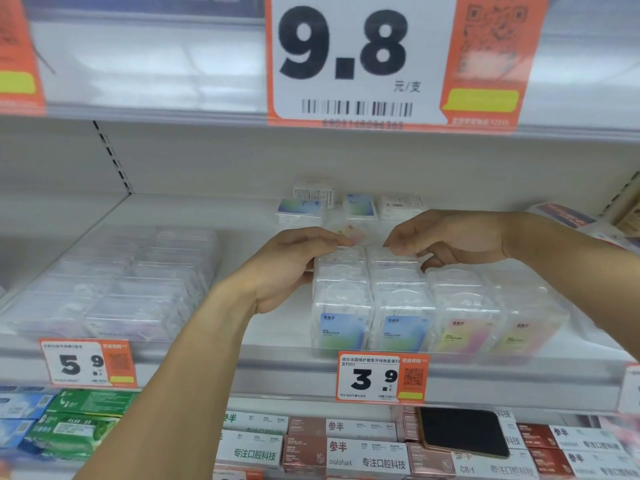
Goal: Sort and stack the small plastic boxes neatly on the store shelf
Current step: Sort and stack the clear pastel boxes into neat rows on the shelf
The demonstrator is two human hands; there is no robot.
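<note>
Small clear plastic boxes stand in rows at the front of the white shelf (194,213): two rows with blue-green labels (341,306) and two rows with pink-yellow labels (464,306). My left hand (294,265) curls around the left side and back of the blue-label rows, fingertips touching a loose pink-label box (353,233) behind them. My right hand (446,237) rests its fingertips on the back top of the second row. Several loose boxes (360,204) lie scattered further back.
Flat clear packs (128,282) fill the shelf's left part. Price tags 5.9 (86,363) and 3.9 (381,377) hang on the front rail; a large 9.8 tag (360,60) hangs above. A black phone (464,431) lies on toothpaste cartons below.
</note>
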